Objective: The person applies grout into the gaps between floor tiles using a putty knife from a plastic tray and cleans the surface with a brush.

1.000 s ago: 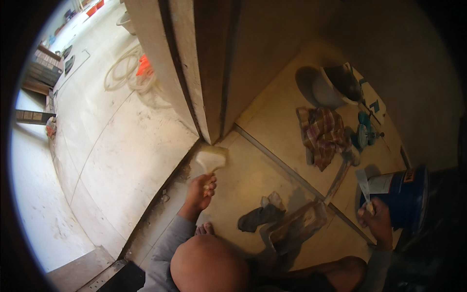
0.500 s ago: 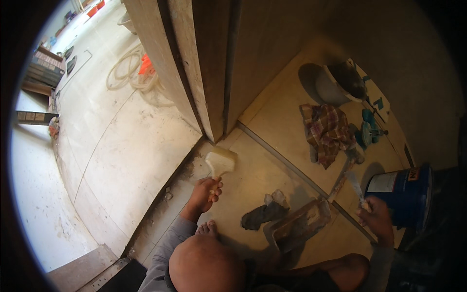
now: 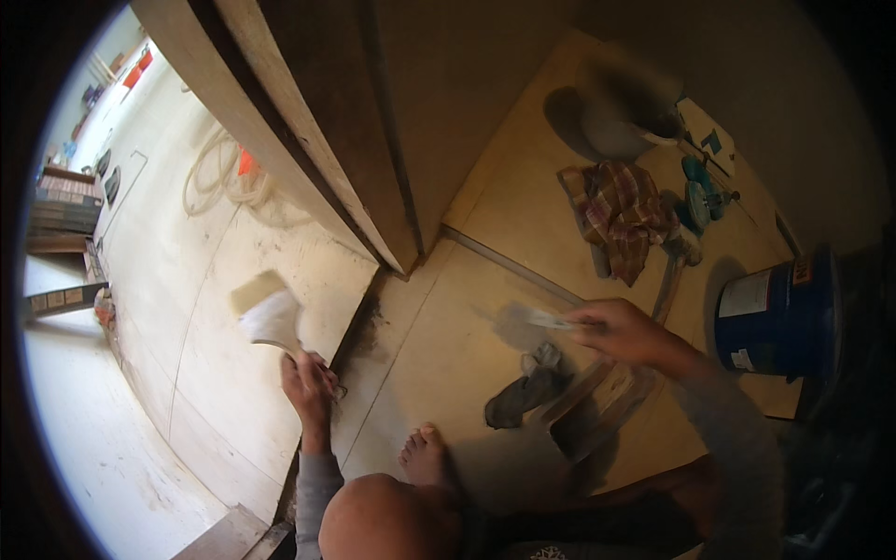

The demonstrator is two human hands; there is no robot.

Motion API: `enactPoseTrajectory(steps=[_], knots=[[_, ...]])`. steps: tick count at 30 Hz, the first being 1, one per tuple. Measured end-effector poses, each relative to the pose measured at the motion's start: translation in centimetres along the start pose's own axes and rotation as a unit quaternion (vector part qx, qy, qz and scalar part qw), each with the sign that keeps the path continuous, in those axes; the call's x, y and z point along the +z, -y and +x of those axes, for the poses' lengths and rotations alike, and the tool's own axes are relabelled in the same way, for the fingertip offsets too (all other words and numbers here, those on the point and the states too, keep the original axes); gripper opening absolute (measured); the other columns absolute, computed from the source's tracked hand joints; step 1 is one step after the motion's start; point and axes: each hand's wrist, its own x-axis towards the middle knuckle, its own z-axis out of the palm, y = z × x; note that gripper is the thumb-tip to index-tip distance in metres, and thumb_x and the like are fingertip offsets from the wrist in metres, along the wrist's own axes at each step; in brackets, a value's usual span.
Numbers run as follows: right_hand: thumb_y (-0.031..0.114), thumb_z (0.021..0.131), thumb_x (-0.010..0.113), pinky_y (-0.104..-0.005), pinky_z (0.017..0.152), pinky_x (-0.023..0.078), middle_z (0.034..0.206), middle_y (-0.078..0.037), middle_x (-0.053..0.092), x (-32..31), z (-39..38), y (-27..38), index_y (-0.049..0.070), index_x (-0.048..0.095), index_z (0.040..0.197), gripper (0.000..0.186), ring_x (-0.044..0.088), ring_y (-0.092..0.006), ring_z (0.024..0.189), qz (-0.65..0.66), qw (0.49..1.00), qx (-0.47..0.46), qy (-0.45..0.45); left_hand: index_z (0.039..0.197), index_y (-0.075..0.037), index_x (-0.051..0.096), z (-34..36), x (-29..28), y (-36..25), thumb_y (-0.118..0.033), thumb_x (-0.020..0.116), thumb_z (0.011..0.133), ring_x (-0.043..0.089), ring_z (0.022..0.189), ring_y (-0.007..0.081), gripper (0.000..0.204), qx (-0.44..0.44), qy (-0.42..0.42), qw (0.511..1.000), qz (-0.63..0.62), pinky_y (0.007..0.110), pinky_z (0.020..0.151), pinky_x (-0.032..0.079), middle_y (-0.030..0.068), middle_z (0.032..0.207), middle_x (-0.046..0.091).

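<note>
Out at the left, beside the wooden door frame, my left hand is closed round the handle of a broad putty knife. Its wide blade is whitish with a cream outer band. My right hand grips a narrow putty knife, its blade blurred and pointing left above the floor. Just below that blade lies a dark grey cloth, crumpled. A long, shallow mortar trough sits next to the cloth, partly behind my right forearm.
The wooden door frame rises ahead. At right stand a blue bucket, a checked cloth, a teal tool and a pale bucket. A coiled hose lies far left. A floor strip crosses the tiles.
My left hand has carried the broad putty knife left, and its blade points up-left. My right hand has come inward from near the blue bucket with the narrow knife. The view has shifted somewhat.
</note>
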Motion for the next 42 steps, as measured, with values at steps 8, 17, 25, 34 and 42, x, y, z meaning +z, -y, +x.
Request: enactPoseTrajectory(steps=[8, 17, 25, 34, 42], knots=[[0.026, 0.092, 0.062, -0.0218, 0.043, 0.038, 0.080, -0.006, 0.064, 10.2, 11.5, -4.6, 0.001, 0.062, 0.112, 0.032, 0.051, -0.0082, 0.052, 0.320, 0.929, 0.059, -0.173, 0.089, -0.003, 0.045, 8.8, -2.5, 7.3, -0.022, 0.041, 0.099, 0.046, 0.041, 0.0136, 0.021, -0.004, -0.098, 0.995, -0.002, 0.026, 0.038, 0.041, 0.0064, 0.062, 0.051], [0.022, 0.090, 0.063, -0.0243, 0.045, 0.040, 0.074, -0.005, 0.061, 17.4, 19.1, -5.1, 0.000, 0.065, 0.104, 0.026, 0.050, -0.0089, 0.051, 0.393, 0.896, 0.021, -0.206, 0.088, -0.003, 0.044, 8.7, -1.2, 6.6, -0.024, 0.040, 0.099, 0.046, 0.039, 0.0140, 0.024, 0.009, -0.133, 0.991, 0.020, 0.027, 0.038, 0.040, 0.0065, 0.057, 0.051], [0.020, 0.090, 0.063, -0.0252, 0.048, 0.045, 0.072, -0.006, 0.060, 14.7, 19.2, -3.2, -0.001, 0.066, 0.105, 0.026, 0.054, -0.0097, 0.058, 0.350, 0.909, 0.059, -0.217, 0.088, -0.003, 0.044, 8.7, -0.9, 6.6, -0.024, 0.040, 0.100, 0.046, 0.039, 0.0143, 0.023, 0.013, -0.144, 0.989, 0.042, 0.027, 0.038, 0.039, 0.0059, 0.057, 0.050], [0.021, 0.091, 0.063, -0.0228, 0.039, 0.035, 0.071, -0.004, 0.059, 15.1, 20.1, -3.4, 0.001, 0.064, 0.107, 0.026, 0.047, -0.0087, 0.046, 0.321, 0.911, 0.060, -0.252, 0.090, -0.007, 0.041, 8.7, -1.8, 6.7, -0.020, 0.041, 0.098, 0.045, 0.044, 0.0116, 0.016, 0.016, -0.133, 0.988, 0.073, 0.025, 0.038, 0.039, 0.0054, 0.069, 0.050], [0.018, 0.089, 0.066, -0.0276, 0.059, 0.048, 0.077, -0.007, 0.065, 15.9, 18.8, -6.9, -0.002, 0.066, 0.103, 0.024, 0.058, -0.0135, 0.061, 0.104, 0.905, -0.167, -0.378, 0.089, -0.004, 0.043, 8.7, -1.1, 6.5, -0.022, 0.041, 0.099, 0.048, 0.042, 0.0150, 0.021, 0.013, -0.138, 0.990, 0.022, 0.027, 0.039, 0.041, 0.0071, 0.064, 0.052]])
